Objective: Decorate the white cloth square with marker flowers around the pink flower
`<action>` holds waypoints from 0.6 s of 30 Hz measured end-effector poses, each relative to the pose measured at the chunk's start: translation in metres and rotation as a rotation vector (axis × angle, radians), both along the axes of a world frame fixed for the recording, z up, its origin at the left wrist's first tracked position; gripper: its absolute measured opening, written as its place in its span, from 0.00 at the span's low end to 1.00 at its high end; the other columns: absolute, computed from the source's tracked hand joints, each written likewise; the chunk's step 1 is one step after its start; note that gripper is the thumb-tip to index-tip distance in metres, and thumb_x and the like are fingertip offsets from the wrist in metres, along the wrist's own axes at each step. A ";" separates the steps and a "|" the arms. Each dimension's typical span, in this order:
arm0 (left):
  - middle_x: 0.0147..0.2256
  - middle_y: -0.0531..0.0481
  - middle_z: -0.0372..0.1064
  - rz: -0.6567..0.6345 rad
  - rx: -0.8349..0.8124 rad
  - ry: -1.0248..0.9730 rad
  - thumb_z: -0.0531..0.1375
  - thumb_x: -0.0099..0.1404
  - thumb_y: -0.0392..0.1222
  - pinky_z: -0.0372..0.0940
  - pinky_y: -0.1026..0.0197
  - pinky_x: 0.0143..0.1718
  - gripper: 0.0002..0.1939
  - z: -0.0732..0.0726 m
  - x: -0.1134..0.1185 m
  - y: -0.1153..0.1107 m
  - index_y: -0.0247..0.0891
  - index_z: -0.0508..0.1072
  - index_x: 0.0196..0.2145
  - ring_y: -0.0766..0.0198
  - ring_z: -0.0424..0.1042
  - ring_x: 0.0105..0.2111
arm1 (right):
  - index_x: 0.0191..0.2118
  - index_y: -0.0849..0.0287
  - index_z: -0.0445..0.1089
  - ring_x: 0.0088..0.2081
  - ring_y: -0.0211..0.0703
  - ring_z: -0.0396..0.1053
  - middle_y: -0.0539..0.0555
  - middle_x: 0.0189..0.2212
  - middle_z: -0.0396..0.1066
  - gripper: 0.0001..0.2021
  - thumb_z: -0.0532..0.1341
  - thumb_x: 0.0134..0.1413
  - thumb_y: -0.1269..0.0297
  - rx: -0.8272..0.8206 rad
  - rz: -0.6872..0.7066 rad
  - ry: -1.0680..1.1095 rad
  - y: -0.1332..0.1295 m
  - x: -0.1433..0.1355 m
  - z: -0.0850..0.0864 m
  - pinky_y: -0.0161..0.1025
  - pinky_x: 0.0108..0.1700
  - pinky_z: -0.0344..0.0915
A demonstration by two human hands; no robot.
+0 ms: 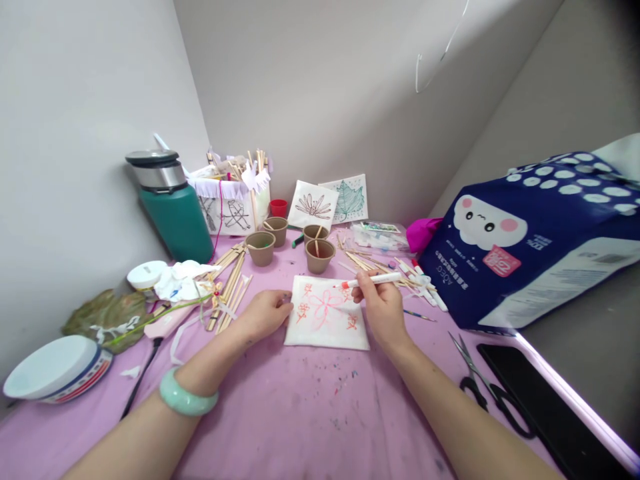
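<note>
A white square canvas (pixel 327 337) lies flat on the table, with a large pink flower outline in the middle and small orange-red flowers near its corners. My left hand (pixel 267 315), a pale green bangle (pixel 187 393) on its wrist, holds the canvas by its left edge with curled fingers; the undersides of the fingers are hidden. Over the canvas's right side, my right hand (pixel 384 313) is closed on a white marker (pixel 377 279). The marker's orange-red tip points left, near the small flower at the upper right; whether it touches the surface I cannot tell.
Several brown cups (pixel 320 256) with sticks stand behind the canvas. Wooden sticks (pixel 230 297) lie left, beside a green bottle (pixel 173 213) and a bowl (pixel 57 367). To the right are scissors (pixel 487 380), a black phone (pixel 540 400) and a blue package (pixel 525 240).
</note>
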State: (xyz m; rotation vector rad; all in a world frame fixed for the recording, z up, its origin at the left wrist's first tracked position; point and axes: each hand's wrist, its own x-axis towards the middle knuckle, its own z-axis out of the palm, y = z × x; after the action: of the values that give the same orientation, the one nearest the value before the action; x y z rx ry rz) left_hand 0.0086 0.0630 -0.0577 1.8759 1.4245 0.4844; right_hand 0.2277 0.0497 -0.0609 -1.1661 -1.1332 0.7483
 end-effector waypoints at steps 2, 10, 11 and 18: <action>0.23 0.52 0.68 -0.003 0.014 0.008 0.50 0.60 0.41 0.56 0.66 0.25 0.17 -0.001 0.000 0.001 0.33 0.74 0.41 0.66 0.65 0.23 | 0.30 0.58 0.63 0.23 0.35 0.63 0.47 0.20 0.67 0.14 0.59 0.53 0.52 -0.034 0.071 0.020 -0.002 -0.010 0.002 0.34 0.28 0.61; 0.24 0.51 0.71 -0.007 0.057 0.084 0.50 0.61 0.39 0.57 0.67 0.26 0.17 -0.001 0.003 -0.001 0.34 0.75 0.41 0.67 0.66 0.24 | 0.29 0.58 0.62 0.20 0.35 0.60 0.45 0.18 0.63 0.14 0.59 0.54 0.51 -0.149 0.241 -0.017 -0.017 -0.050 -0.015 0.32 0.23 0.56; 0.24 0.51 0.71 -0.003 0.069 0.103 0.50 0.61 0.39 0.57 0.67 0.26 0.17 0.000 0.003 -0.002 0.35 0.75 0.42 0.67 0.66 0.24 | 0.29 0.57 0.62 0.20 0.35 0.60 0.45 0.18 0.63 0.14 0.58 0.54 0.51 -0.141 0.246 -0.028 -0.019 -0.052 -0.018 0.32 0.23 0.56; 0.28 0.47 0.74 0.048 0.169 0.246 0.54 0.59 0.39 0.58 0.63 0.32 0.19 0.006 0.003 -0.006 0.39 0.74 0.47 0.61 0.70 0.28 | 0.29 0.57 0.63 0.21 0.37 0.62 0.46 0.18 0.65 0.13 0.58 0.55 0.53 -0.142 0.238 -0.166 -0.024 -0.051 -0.023 0.33 0.24 0.56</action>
State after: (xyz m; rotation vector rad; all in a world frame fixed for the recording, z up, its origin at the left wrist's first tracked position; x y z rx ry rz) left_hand 0.0115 0.0569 -0.0513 2.0976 1.6354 0.4197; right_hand 0.1769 0.0254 -0.0840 -1.2429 -1.3931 0.9398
